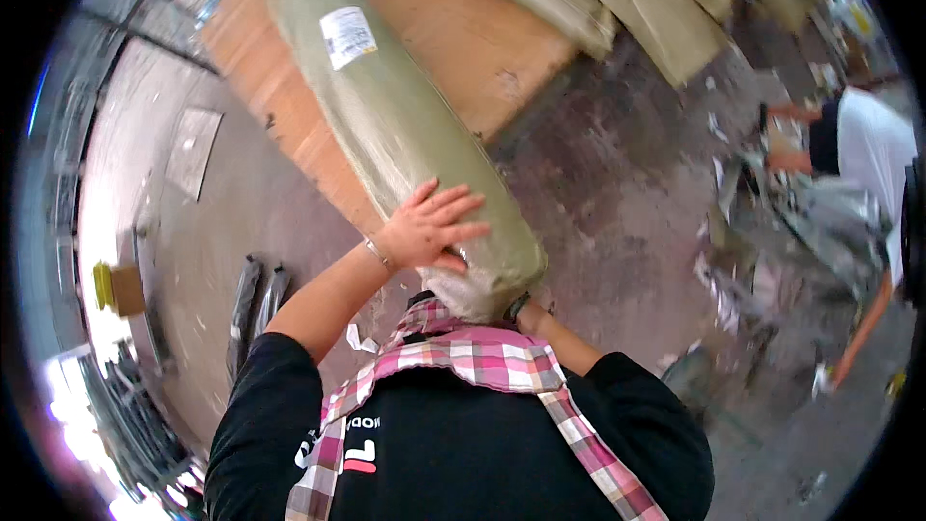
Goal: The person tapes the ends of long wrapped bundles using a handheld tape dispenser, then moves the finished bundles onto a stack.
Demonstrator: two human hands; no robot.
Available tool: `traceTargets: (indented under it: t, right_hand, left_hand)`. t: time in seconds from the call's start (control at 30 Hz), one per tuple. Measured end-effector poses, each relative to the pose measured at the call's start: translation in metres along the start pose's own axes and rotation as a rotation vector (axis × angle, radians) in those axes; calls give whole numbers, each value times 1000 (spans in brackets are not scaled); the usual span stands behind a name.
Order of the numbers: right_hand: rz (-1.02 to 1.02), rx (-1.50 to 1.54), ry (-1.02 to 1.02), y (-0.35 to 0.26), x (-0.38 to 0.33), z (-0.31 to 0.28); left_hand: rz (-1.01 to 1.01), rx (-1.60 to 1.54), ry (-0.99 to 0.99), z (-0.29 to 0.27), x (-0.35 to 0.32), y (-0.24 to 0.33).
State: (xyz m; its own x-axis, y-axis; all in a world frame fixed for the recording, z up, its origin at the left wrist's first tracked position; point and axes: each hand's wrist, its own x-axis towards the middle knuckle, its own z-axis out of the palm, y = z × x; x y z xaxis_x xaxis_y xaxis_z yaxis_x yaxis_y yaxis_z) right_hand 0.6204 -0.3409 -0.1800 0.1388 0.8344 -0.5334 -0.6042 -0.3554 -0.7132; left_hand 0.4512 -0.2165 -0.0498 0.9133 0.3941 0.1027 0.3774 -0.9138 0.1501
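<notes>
A long roll wrapped in olive-green woven plastic (pixel 420 116) slants from the top of the view down to my waist. It bears a white label (pixel 347 37) on its upper part. My left hand (pixel 434 227) lies on top of the roll near its close end, palm down and fingers spread. Below that end is my right hand (pixel 527 313), its fingers hidden under or behind the wrapping, so whether they grip it does not show. The roll's far part rests over a brown wooden board (pixel 463 29).
More olive-green wrapped rolls (pixel 666 10) lie at the far right. A person in a white top (pixel 873 150) bends over crumpled grey plastic sheeting (pixel 820 232) on the right. Two dark wrapped lengths (pixel 256 304) lie on the floor to my left, beyond them a cardboard box (pixel 125 289).
</notes>
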Motion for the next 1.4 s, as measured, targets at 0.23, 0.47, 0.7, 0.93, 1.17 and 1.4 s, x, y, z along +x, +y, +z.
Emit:
traceTargets:
  t: [0.23, 0.47, 0.7, 0.93, 1.17, 1.4]
  right_hand:
    - [-332, -56, 117, -18, -54, 49]
    - [-276, -220, -107, -5, -65, 43]
    - [-619, -50, -299, -239, -82, 67]
    - [-316, 315, 203, -170, 132, -54]
    - [-170, 133, 155, -22, 43, 12]
    - [-197, -99, -168, -100, -40, 40]
  left_hand:
    - [-6, -14, 160, -3, 123, -21]
    - [30, 0, 210, 11, 167, -34]
    - [34, 73, 235, 18, 121, -49]
    - [152, 21, 204, 27, 74, -44]
    - [53, 1, 193, 8, 122, -47]
    - [44, 77, 187, 16, 159, -51]
